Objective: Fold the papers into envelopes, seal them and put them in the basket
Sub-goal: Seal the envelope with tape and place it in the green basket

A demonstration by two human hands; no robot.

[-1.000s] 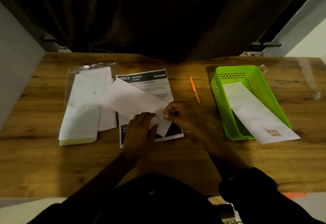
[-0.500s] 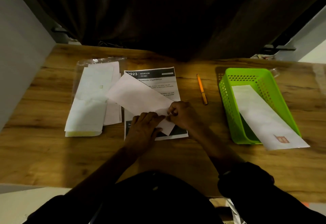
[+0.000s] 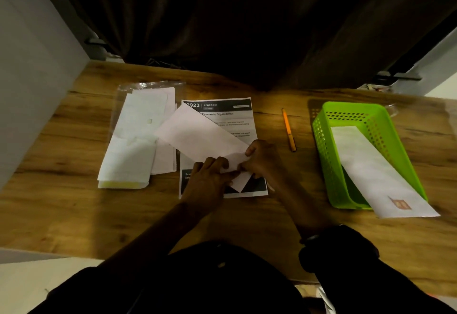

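Observation:
A white envelope (image 3: 197, 135) lies slanted across a printed sheet (image 3: 230, 118) in the middle of the wooden table. My left hand (image 3: 210, 180) presses down on the envelope's near end with its fingers laid over the paper. My right hand (image 3: 262, 160) pinches the flap at that same end between thumb and fingers. To the right stands a green basket (image 3: 321, 140) holding one sealed white envelope (image 3: 376, 172) with a stamp, which sticks out over the basket's near rim.
A stack of blank envelopes (image 3: 133, 145) on a clear plastic sleeve lies left of the printed sheet. An orange pen (image 3: 288, 129) lies between the sheet and the basket. A dark curtain hangs behind the table, and a grey wall stands at the left.
My hands have closed in on the envelope's near end; the right fingers have moved along the flap toward the left hand. The envelope itself has barely shifted.

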